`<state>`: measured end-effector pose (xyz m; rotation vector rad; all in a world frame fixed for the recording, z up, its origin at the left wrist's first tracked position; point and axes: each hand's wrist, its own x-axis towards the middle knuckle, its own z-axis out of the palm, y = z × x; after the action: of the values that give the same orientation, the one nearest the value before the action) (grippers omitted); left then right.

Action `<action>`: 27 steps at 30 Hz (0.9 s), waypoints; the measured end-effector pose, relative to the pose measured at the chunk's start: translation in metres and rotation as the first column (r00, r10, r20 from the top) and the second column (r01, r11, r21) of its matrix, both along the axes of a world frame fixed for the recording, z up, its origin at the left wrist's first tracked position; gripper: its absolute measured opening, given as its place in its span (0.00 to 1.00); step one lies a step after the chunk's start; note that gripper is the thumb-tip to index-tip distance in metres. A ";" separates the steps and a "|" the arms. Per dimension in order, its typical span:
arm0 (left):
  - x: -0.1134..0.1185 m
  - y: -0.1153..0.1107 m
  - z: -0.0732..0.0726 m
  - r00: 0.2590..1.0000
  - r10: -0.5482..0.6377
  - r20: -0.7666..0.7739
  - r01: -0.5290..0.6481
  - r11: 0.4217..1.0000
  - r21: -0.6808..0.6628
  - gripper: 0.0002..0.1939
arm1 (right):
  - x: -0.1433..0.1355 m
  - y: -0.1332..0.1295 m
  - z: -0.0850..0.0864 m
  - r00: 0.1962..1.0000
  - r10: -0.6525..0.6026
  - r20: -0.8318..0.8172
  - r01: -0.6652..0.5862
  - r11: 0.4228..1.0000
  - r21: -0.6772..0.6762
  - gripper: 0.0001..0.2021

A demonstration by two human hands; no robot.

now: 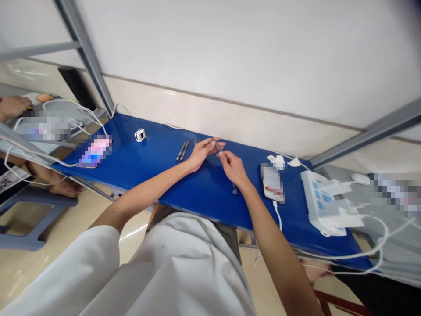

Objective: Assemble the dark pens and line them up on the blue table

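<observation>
A dark, slim pen point(217, 145) is held between my two hands above the blue tabletop. My left hand point(200, 154) pinches its far end with thumb and fingers, the other fingers stretched out. The near end sits in the closed fingers of my right hand point(234, 167). Two dark pens point(182, 151) lie side by side on the table, left of my left hand. Just behind that hand, the tip of another thin dark object point(195, 141) shows. Partly hidden by my right wrist is a small dark item point(234, 189), its kind unclear.
On the blue tabletop point(144, 164) are a small white cube-shaped item point(140, 135), a phone point(95, 151) at left, a plugged-in phone point(272, 183) at right, crumpled tissues point(276, 161) and a white power strip point(317, 204) with cables. Another person's hand point(15, 107) is at far left.
</observation>
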<state>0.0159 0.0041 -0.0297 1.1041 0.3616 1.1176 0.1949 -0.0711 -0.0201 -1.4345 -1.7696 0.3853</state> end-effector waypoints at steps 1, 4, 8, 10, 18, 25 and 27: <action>0.000 -0.001 0.001 1.000 -0.012 0.001 0.012 1.000 -0.004 0.29 | 0.000 0.000 0.001 1.000 -0.001 0.007 0.001 1.000 0.006 0.30; 0.000 -0.002 0.005 0.999 -0.022 -0.025 0.022 1.000 -0.002 0.28 | -0.001 -0.001 0.001 1.000 -0.002 0.019 0.001 0.999 0.033 0.31; -0.002 -0.002 0.007 0.982 0.146 -0.122 -0.148 0.989 -0.005 0.24 | -0.001 0.000 -0.001 0.999 0.021 0.044 -0.023 0.999 0.044 0.30; -0.002 -0.002 0.007 0.959 0.227 -0.172 -0.232 0.973 -0.011 0.26 | -0.001 0.000 -0.002 0.998 0.029 0.064 -0.032 0.999 0.045 0.29; 0.001 -0.002 0.001 1.000 -0.011 -0.026 0.011 1.000 -0.010 0.32 | 0.003 0.002 -0.004 0.994 -0.069 0.080 0.059 0.991 0.122 0.29; 0.000 0.001 -0.001 0.996 0.030 -0.080 -0.032 0.999 -0.022 0.32 | 0.001 0.001 -0.003 0.994 -0.071 0.087 0.060 0.991 0.121 0.28; -0.002 -0.002 0.001 0.998 -0.014 -0.068 0.014 1.000 0.003 0.31 | 0.000 0.000 -0.002 0.993 -0.073 0.088 0.062 0.991 0.117 0.29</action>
<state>0.0140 0.0023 -0.0284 1.1479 0.4045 1.0706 0.1951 -0.0712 -0.0222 -1.4471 -1.7810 0.1821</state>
